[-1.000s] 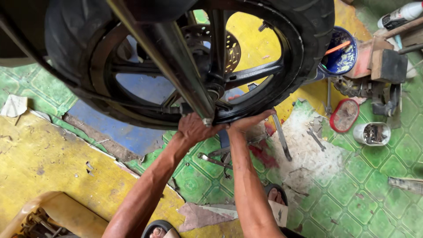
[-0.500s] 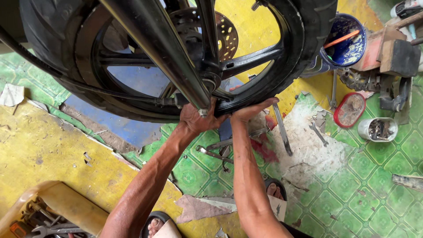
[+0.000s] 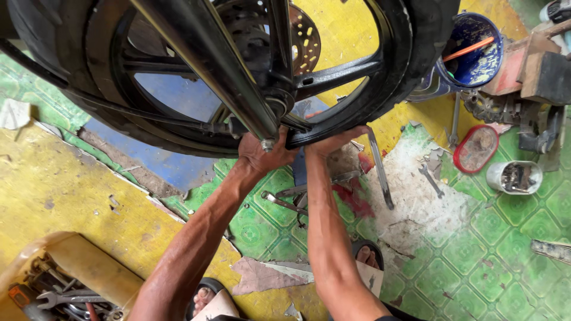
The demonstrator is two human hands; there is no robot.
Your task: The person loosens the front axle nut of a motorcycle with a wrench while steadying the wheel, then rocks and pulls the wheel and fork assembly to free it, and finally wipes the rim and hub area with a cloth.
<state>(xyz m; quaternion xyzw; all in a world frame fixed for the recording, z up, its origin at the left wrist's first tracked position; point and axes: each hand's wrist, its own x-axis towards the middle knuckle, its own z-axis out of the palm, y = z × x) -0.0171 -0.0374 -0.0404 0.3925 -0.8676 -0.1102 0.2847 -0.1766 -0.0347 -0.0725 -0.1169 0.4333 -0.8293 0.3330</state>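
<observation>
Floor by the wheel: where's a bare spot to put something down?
Bare green tiles lie at lower right, below the white cup. The yellow floor left of the left hand's arm is free too. Crowded: wrenches between the forearms, blue bucket corner.

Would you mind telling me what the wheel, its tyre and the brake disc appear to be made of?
Wheel: probably cast metal, painted glossy black, judging by its thick rigid spokes with highlights. Tyre: matte black rubber, dull and dusty. Brake disc: bare metal, apparently steel, grey-brown with drilled holes.
</observation>
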